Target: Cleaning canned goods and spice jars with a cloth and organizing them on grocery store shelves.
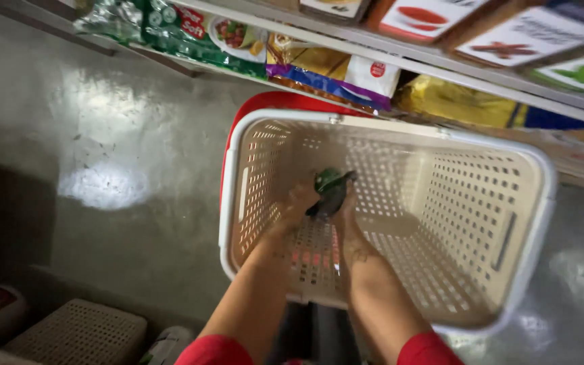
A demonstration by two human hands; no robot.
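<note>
Both of my arms reach down into a cream perforated plastic basket [528, 203] that stands on a red stool. My left hand [297, 203] and my right hand [346, 206] are close together over the basket's floor, and both grip a small dark green packet [330, 184] between them. The packet is blurred, so its details are unclear. Red sleeves show at the bottom edge of the view.
A shelf [400, 64] along the top holds several coloured food packets and boxes. The red stool [272, 103] shows behind the basket's far rim. A grey shiny floor [103, 149] lies to the left. A second cream perforated basket [79, 334] sits at the bottom left.
</note>
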